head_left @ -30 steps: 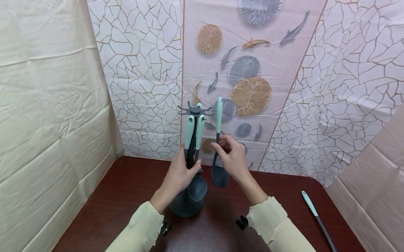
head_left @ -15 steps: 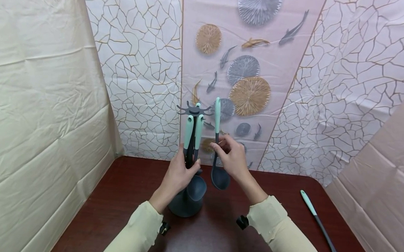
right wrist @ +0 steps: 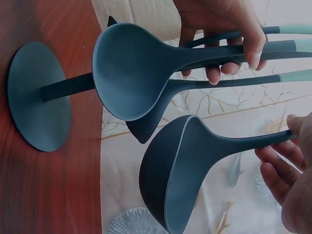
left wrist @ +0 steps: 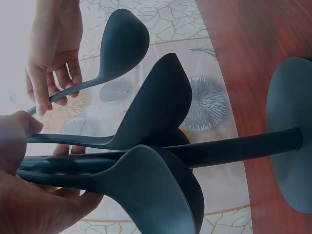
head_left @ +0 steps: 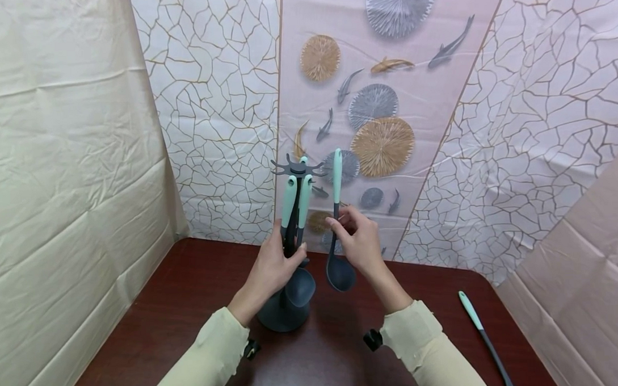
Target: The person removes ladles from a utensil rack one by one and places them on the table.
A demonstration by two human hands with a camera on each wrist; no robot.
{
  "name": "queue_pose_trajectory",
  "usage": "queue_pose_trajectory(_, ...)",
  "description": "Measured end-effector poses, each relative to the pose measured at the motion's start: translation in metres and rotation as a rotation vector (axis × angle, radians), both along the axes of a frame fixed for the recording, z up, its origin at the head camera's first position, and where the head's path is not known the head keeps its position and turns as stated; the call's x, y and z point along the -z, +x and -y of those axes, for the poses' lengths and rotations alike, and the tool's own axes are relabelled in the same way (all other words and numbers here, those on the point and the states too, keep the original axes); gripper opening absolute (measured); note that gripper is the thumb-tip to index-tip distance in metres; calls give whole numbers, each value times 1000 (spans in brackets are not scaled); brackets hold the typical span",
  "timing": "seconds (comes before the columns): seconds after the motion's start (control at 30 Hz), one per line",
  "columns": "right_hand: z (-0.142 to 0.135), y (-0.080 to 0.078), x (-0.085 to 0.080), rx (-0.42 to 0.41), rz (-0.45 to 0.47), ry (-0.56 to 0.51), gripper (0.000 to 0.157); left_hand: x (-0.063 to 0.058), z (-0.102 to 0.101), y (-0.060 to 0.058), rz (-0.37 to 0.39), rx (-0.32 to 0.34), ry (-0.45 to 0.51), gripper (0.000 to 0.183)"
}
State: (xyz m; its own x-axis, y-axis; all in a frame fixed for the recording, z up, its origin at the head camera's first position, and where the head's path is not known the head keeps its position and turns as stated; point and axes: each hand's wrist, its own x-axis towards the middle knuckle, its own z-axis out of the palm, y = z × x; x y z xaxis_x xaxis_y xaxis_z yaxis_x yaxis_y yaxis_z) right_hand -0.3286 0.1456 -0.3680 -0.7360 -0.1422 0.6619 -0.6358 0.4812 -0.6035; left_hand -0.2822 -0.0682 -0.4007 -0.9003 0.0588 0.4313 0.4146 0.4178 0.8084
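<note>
A dark utensil stand [head_left: 280,318] with a round base and a hooked top [head_left: 298,168] stands upright on the table. Several dark utensils with mint-green handles hang around its pole; one ladle-like bowl [head_left: 300,287] faces the front. My left hand [head_left: 274,266] grips the pole together with utensil shafts, fingers wrapped behind. To its right, my right hand [head_left: 360,239] pinches a ladle [head_left: 341,274] by its dark shaft, bowl down and handle up, apart from the stand. In the right wrist view, the held ladle's deep bowl [right wrist: 187,178] is beside the hanging ones.
Another mint-handled utensil [head_left: 481,328] lies at the right of the dark red table [head_left: 200,293], its head cut off by the frame. Patterned cloth [head_left: 219,116] hangs behind the table, with cream cloth [head_left: 73,167] along the left side.
The ladle in my right hand has turned so its bowl shows wider, and it has shifted slightly right. My left hand stays on the stand.
</note>
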Motion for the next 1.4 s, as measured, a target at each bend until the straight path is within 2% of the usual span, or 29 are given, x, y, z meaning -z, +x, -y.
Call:
queue_pose_trajectory(0.8, -11, -1, -1, 19, 16, -50, 18, -2, 0, 2, -3, -25, -21, 52)
queue_pose_trajectory(1.4, -25, -1, -2, 74, -20, 8, 14, -1, -1, 1, 2, -25, -13, 50)
